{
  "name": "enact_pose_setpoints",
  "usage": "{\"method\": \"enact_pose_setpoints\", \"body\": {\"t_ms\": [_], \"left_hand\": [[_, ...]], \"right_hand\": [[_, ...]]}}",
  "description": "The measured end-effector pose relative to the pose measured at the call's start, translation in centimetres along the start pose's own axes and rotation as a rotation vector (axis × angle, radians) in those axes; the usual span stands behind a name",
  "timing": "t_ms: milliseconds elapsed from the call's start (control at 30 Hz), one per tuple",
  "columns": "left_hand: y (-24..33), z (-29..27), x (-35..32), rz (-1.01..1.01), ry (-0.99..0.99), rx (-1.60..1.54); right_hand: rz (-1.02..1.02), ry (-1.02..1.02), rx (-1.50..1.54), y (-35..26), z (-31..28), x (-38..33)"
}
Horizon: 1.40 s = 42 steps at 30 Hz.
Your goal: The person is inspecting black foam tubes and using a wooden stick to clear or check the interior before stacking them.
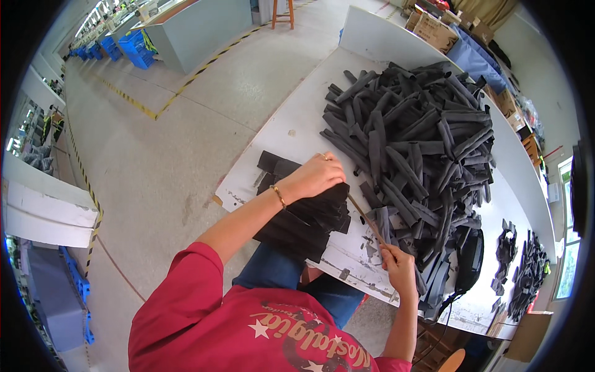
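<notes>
Your left hand (319,175) lies flat, palm down, on the stack of flat black fabric pieces (304,217) — the fingers are curled a little over its far edge, pressing it rather than gripping it. This stack sits at the near edge of the white counter (297,118), partly hanging over the edge above your knees.

Your right hand (396,263) is to the right of the stack, closed around the near end of a thin wooden stick (365,218). The stick runs slanted from this hand up toward the stack, and its far end comes just beside your left hand; if it goes inside a fabric piece there, I cannot tell, the view is too small.

Behind the stack and to its right, a big heap of dark grey rolled fabric tubes (415,142) covers much of the counter. Further right of the stack, beyond your right hand, a black device with a cable (469,260) lies — and near it some small black scraps (524,266).
</notes>
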<state>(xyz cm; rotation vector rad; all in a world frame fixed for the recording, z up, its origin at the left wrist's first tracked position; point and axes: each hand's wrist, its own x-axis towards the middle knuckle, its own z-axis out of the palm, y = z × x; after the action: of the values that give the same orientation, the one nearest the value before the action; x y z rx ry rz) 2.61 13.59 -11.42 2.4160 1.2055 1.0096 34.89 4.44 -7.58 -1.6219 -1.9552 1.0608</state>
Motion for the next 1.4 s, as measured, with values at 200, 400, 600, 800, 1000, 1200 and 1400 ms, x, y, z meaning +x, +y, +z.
{"method": "enact_pose_setpoints", "body": {"t_ms": [200,400,600,800,1000,1200,1400], "left_hand": [[8.5,1.7,0.4,0.338,-0.002,0.064],[7.3,-0.1,-3.0,-0.595,0.802,-1.264],[10.0,3.6,-4.0,-0.712,0.724,-1.780],[9.6,3.5,-4.2,-0.786,0.723,-1.695],[9.6,3.1,-3.7,-0.761,0.729,-1.713],[10.9,3.1,-4.1,-0.756,0.646,-1.761],[11.6,2.8,-4.2,-0.738,0.611,-1.771]], "right_hand": [[-0.099,-0.094,0.419,-1.0,5.2,2.4],[0.049,-0.202,0.655,-2.8,9.0,0.7],[-0.092,0.288,0.460,-4.7,15.8,0.5],[0.021,0.176,0.485,-5.5,16.7,-2.4],[0.027,0.149,0.480,-5.2,16.3,-2.7],[-0.089,0.272,0.428,-5.7,16.9,-1.0],[-0.022,0.255,0.462,-4.8,18.3,-3.1]]}}
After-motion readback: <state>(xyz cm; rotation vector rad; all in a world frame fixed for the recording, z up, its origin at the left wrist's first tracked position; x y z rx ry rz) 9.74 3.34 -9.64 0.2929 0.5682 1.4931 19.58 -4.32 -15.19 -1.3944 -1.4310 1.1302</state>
